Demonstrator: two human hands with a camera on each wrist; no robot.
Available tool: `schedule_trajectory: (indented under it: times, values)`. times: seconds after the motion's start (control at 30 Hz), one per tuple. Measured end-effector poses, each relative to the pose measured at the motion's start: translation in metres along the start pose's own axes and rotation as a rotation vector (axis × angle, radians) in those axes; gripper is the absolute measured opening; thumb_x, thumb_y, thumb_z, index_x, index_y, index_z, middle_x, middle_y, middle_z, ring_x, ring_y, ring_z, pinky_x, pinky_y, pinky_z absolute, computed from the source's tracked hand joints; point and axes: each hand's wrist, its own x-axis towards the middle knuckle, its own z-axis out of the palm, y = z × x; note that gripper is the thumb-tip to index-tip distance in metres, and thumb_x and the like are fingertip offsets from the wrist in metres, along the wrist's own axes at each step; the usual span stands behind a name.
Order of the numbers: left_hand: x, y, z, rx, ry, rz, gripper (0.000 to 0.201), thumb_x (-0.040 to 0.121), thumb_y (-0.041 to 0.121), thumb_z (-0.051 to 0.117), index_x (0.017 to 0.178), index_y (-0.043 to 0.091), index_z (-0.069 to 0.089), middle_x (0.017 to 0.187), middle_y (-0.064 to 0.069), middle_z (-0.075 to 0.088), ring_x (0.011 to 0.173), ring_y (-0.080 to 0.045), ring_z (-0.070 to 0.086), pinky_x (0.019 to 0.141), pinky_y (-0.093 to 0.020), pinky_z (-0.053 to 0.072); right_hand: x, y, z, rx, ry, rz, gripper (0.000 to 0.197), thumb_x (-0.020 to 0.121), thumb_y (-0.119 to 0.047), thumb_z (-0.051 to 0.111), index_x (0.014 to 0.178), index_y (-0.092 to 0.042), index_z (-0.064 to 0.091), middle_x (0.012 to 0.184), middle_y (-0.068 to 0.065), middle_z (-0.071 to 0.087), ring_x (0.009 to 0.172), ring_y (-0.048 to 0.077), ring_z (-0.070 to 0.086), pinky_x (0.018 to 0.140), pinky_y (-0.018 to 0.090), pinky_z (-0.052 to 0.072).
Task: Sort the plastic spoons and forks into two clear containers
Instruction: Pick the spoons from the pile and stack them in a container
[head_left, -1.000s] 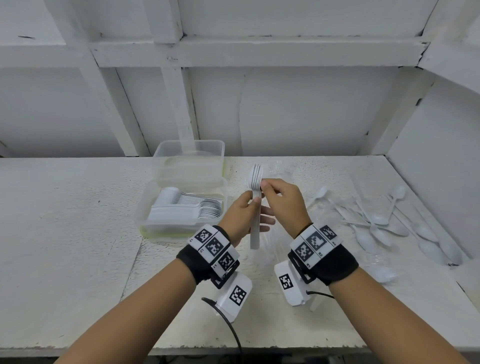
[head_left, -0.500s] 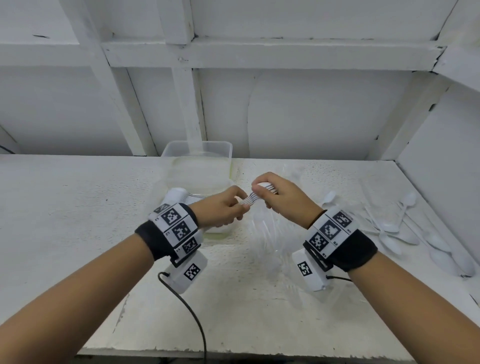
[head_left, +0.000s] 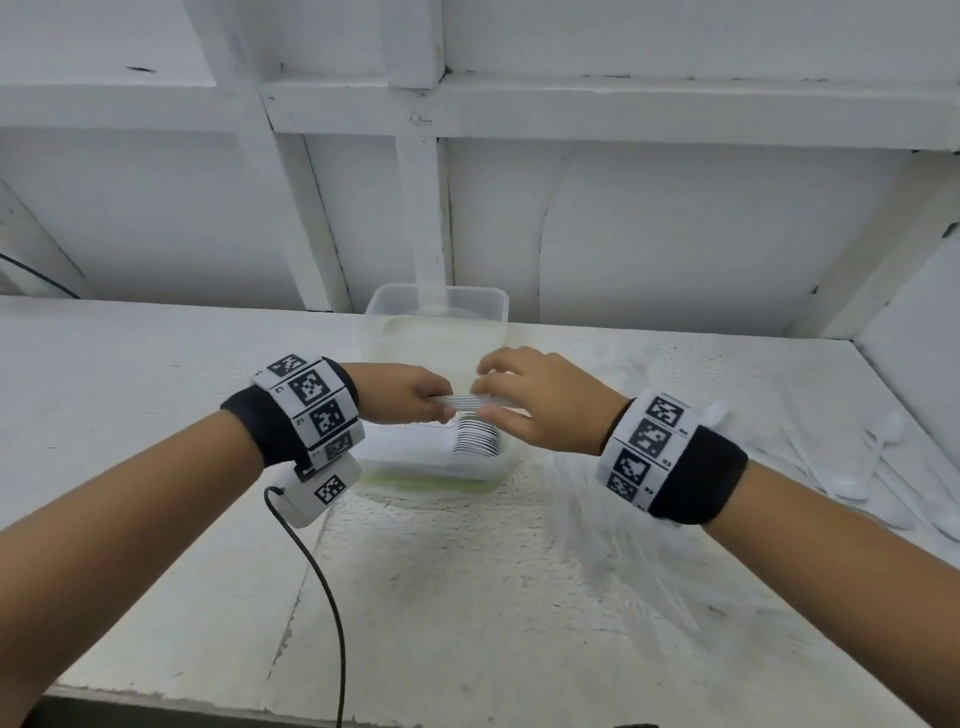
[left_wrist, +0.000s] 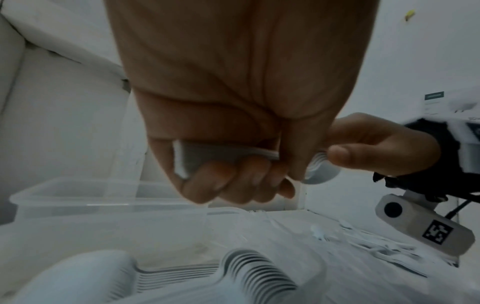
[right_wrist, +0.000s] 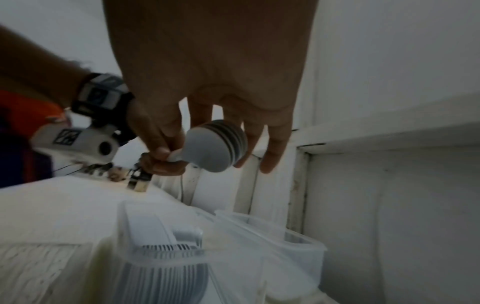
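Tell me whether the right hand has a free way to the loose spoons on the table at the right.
Probably yes, once freed: nothing stands between the right hand and the loose spoons, but that hand and the left hand now hold the stacked cutlery.

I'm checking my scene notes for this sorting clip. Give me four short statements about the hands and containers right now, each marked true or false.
1. The left hand and right hand both hold one stack of white utensils. True.
2. The stack is over the near container, which already holds utensils. True.
3. The far container is packed with spoons. False: it looks empty.
4. The loose spoons lie left of the containers. False: they lie to the right on the table.
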Motion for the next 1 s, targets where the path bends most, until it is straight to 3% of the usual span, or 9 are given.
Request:
schedule_trajectory:
  times: [0.13,0.27,0.33,0.4,0.5,0.6,0.67,0.8,1.0]
  values:
    - [0.002,-0.019,-0.010,-0.017,0.045,-0.005,0.020,0.098,0.032,0.045,0.082,0.020,0.049,0.070,0.008,0.046,0.062,-0.004,0.042,0.054,-0.011,0.032,0.026,-0.005,0.005,-0.058,-0.112,-0.040,0.039,0.097,-0.031,0.044,0.131,-0.011,0.048,0.127,0.007,0.053,0.114,0.025,0.049,0.093,0.038,0.041]
    - [0.002,-0.039,-0.011,-0.103,0.091,0.001,0.017,0.096,0.031,0.048,0.082,0.023,0.053,0.076,0.006,0.054,0.075,-0.013,0.051,0.064,-0.015,0.038,0.048,-0.002,0.011,-0.001,-0.138,-0.073,0.036,0.099,-0.021,0.042,0.131,-0.006,0.048,0.119,0.014,0.057,0.109,0.030,0.051,0.093,0.036,0.038]
    - [0.003,-0.049,-0.010,-0.162,0.214,0.004,0.018,0.096,0.029,0.048,0.098,0.017,0.061,0.091,0.005,0.059,0.088,-0.013,0.053,0.070,-0.017,0.038,0.060,0.003,0.014,0.053,-0.158,-0.044,0.035,0.098,-0.019,0.043,0.129,-0.006,0.051,0.118,0.015,0.058,0.109,0.029,0.052,0.093,0.036,0.039]
    - [0.003,-0.061,-0.009,-0.280,0.425,-0.037,0.026,0.097,0.025,0.046,0.116,0.011,0.059,0.107,0.003,0.057,0.099,-0.011,0.051,0.080,-0.018,0.035,0.069,0.011,0.019,0.103,-0.179,0.001,0.034,0.098,-0.019,0.044,0.128,-0.005,0.051,0.119,0.014,0.058,0.110,0.028,0.053,0.094,0.034,0.039]
    - [0.005,-0.085,-0.002,-0.423,0.649,-0.178,0.031,0.098,0.021,0.044,0.124,0.008,0.053,0.118,-0.003,0.056,0.105,-0.017,0.052,0.084,-0.022,0.035,0.077,0.018,0.030,0.122,-0.269,0.040,0.034,0.098,-0.020,0.044,0.128,-0.005,0.050,0.123,0.012,0.057,0.113,0.027,0.053,0.095,0.032,0.038]
    - [0.009,-0.107,0.012,-0.477,0.585,-0.339,0.035,0.097,0.023,0.044,0.129,0.008,0.048,0.123,-0.012,0.056,0.106,-0.029,0.055,0.088,-0.034,0.046,0.086,0.016,0.042,0.095,-0.366,0.046,0.032,0.098,-0.020,0.043,0.127,-0.007,0.050,0.124,0.010,0.057,0.112,0.026,0.053,0.094,0.031,0.038]
    - [0.010,-0.110,0.020,-0.532,0.490,-0.395,0.040,0.097,0.026,0.044,0.133,0.008,0.043,0.120,-0.013,0.056,0.102,-0.030,0.057,0.087,-0.040,0.050,0.091,0.014,0.047,0.089,-0.401,0.044,0.031,0.098,-0.019,0.042,0.126,-0.008,0.050,0.123,0.010,0.057,0.111,0.026,0.053,0.091,0.029,0.037]
    - [0.014,-0.109,0.030,-0.633,0.412,-0.407,0.041,0.097,0.022,0.044,0.136,0.009,0.039,0.122,-0.015,0.054,0.097,-0.025,0.057,0.073,-0.035,0.051,0.092,0.013,0.052,0.064,-0.463,0.077,0.030,0.099,-0.020,0.042,0.127,-0.011,0.047,0.120,0.010,0.058,0.108,0.027,0.052,0.086,0.029,0.035]
    - [0.016,-0.110,0.034,-0.664,0.423,-0.405,0.037,0.097,0.017,0.042,0.133,0.010,0.040,0.119,-0.017,0.057,0.102,-0.029,0.061,0.074,-0.038,0.054,0.089,0.015,0.058,0.017,-0.522,0.125,0.033,0.097,-0.029,0.045,0.127,-0.017,0.048,0.117,0.011,0.058,0.110,0.026,0.050,0.091,0.034,0.039]
